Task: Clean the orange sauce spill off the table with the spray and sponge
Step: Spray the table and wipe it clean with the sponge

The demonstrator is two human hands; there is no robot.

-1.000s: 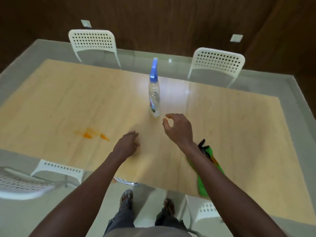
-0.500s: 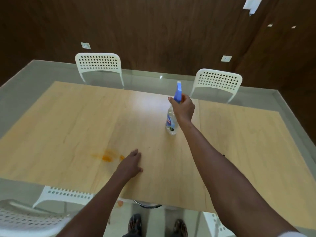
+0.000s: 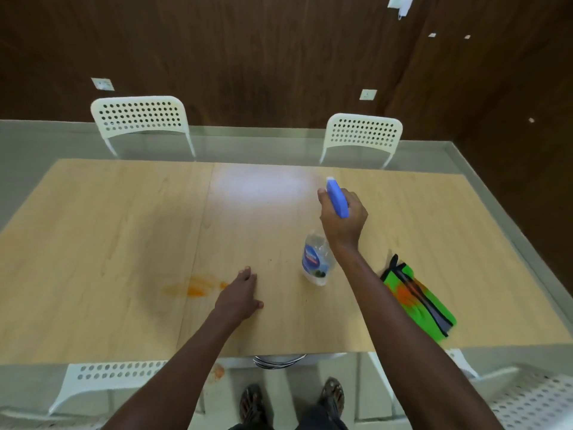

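Wooden table (image 3: 93,243) bears an orange sauce spill (image 3: 198,287) beside my left hand (image 3: 240,297), resting flat, fingers relaxed; my right hand (image 3: 342,218) grips the spray bottle (image 3: 317,259); green sponge cloth (image 3: 417,301) lies right

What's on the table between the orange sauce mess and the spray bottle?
In the head view, the person's left hand rests flat on the light wooden table, between the smeared orange sauce spill and the clear blue-topped spray bottle.
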